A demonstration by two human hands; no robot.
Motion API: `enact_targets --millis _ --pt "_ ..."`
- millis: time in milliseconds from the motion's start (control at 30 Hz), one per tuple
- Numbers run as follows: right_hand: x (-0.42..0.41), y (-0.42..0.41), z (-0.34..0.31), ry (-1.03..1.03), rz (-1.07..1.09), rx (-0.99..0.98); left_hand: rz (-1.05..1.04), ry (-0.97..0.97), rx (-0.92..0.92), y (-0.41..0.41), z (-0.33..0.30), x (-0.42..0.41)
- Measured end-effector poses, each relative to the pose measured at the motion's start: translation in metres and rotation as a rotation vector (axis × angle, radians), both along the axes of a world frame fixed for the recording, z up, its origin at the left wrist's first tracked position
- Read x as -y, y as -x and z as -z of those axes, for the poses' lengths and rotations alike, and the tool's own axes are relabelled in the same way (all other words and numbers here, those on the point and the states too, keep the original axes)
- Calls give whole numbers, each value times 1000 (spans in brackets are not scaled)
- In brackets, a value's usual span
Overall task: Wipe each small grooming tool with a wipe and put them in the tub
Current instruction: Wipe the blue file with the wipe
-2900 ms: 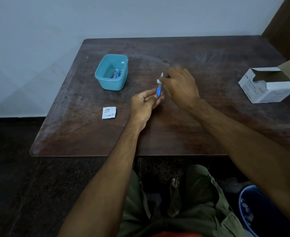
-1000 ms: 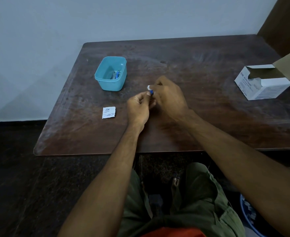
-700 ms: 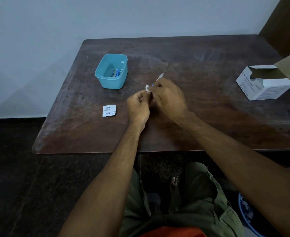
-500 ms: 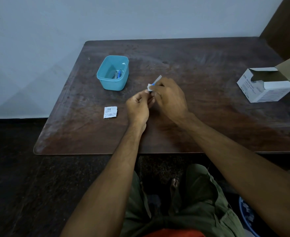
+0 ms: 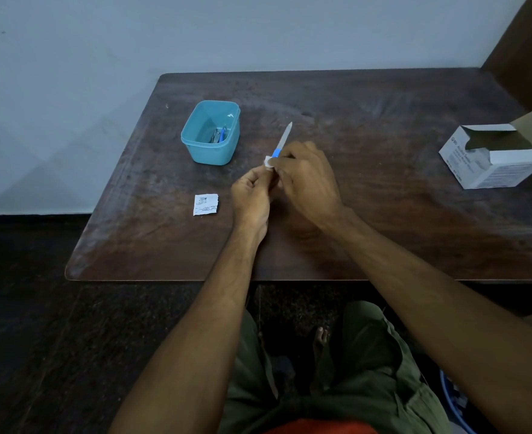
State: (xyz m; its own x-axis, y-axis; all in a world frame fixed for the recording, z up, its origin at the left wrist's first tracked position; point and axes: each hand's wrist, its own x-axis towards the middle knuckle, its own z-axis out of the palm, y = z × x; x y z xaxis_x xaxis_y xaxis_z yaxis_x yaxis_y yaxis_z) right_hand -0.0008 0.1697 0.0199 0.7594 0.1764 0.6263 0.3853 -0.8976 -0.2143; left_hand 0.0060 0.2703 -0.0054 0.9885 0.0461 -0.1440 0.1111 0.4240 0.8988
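Closest in, the left hand and right hand meet over the middle of the wooden table. The right one pinches the blue handle of a nail file, while the left pinches a white wipe against the handle's end. The file's blade points up and away, tilted a bit right. Left of the hands lies a torn sachet, print too small to read. Further back, the teal tub already has tools inside. Far right there's an open swab box, BD logo readable.
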Motion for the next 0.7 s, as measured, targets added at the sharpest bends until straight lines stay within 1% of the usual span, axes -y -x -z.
enact_targets --millis 100,200,267,400,467,600,633,700 --pt "9 -5 -7 -70 -5 7 9 19 -20 3 -5 1" --pt "10 -3 -9 -57 -37 29 13 17 -44 5 -10 1" --pt "13 -1 -8 -9 -64 41 14 -2 -40 5 -11 1" --pt "26 -7 -18 150 -69 56 -4 -67 11 8 -13 5" --pt "34 -16 -25 194 -42 76 -7 -75 15 10 -13 6" --pt "43 -26 -35 258 45 47 -11 -70 26 12 -13 6" --pt "43 -25 -34 278 24 48 -15 -69 28 12 -13 6" --pt "39 -20 -31 372 -83 62 -28 -76 35 12 -13 7"
